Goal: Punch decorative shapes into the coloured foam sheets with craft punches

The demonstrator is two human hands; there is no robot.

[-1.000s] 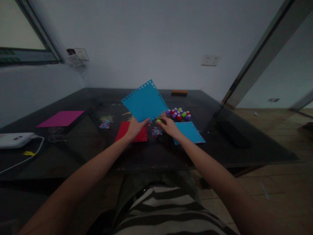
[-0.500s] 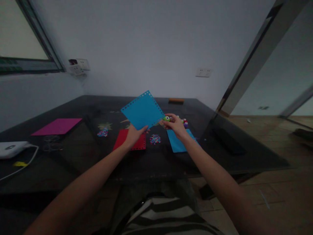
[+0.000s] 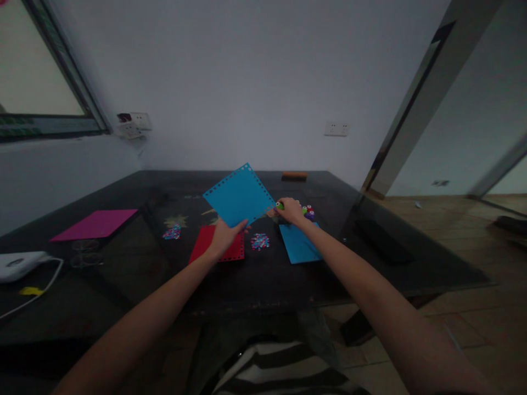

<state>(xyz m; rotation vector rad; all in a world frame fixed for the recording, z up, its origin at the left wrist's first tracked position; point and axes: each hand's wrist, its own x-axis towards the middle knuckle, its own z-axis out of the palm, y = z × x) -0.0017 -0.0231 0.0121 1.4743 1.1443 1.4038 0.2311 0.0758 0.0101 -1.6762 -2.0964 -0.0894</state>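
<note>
Raised over the table, a blue sheet [image 3: 240,195] with holes punched along its edges is pinched at its lower corner by my left hand [image 3: 224,237]. My right hand [image 3: 290,211] is closed around a green punch with an eye [image 3: 280,206], at the sheet's right corner. Beneath my left hand lies a red sheet [image 3: 203,241] with punched edges. Another blue sheet [image 3: 298,244] rests under my right wrist. Between them is a pile of small coloured bits [image 3: 260,241]. Several colourful eyed punches [image 3: 308,211] stand behind my right hand.
A magenta sheet [image 3: 96,224] lies at the left, near a white device [image 3: 18,265] with a cable. A second pile of bits [image 3: 172,232] is left of the red sheet. A dark flat object [image 3: 382,240] lies at the right, a brown block [image 3: 294,175] at the back.
The view has tilted up slightly, so the table sits lower in the picture. My right hand has turned and its fingers now cover more of the green punch.
</note>
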